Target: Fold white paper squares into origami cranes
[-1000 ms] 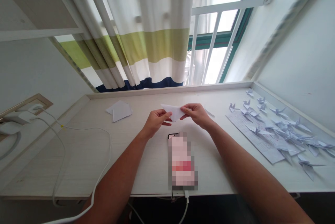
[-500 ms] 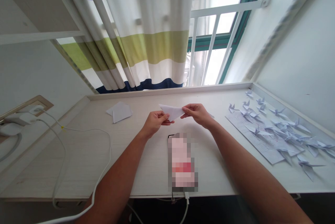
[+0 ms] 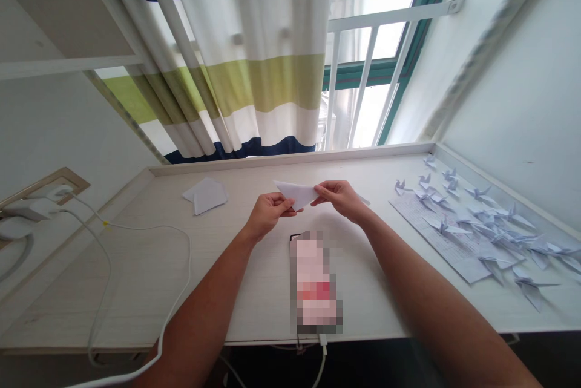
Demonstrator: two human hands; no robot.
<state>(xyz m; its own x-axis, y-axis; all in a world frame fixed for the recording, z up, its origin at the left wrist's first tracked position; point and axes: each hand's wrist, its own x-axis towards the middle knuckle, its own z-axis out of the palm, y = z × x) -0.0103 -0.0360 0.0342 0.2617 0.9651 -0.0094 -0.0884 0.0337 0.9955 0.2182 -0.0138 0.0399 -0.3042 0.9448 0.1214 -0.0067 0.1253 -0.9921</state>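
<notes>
A white sheet of paper (image 3: pixel 297 193), folded into a triangle, is held up off the desk between my two hands. My left hand (image 3: pixel 271 213) pinches its lower left part, thumb in front and fingers behind. At the paper's right corner, my right hand (image 3: pixel 338 197) grips it between thumb and fingertips. Below the hands lies a phone (image 3: pixel 313 279) with a blurred screen and a cable at its lower end. Part of another white piece shows behind my right hand, mostly hidden.
Several folded paper cranes (image 3: pixel 481 221) crowd the right side, some on a printed sheet (image 3: pixel 463 261). Loose white paper squares (image 3: pixel 209 196) lie at the back left. A white charging cable (image 3: pixel 188 261) crosses the left of the desk (image 3: pixel 149 279). A raised edge borders the back.
Hands and folded paper keep nearly the same pose. The whole view has shifted very slightly.
</notes>
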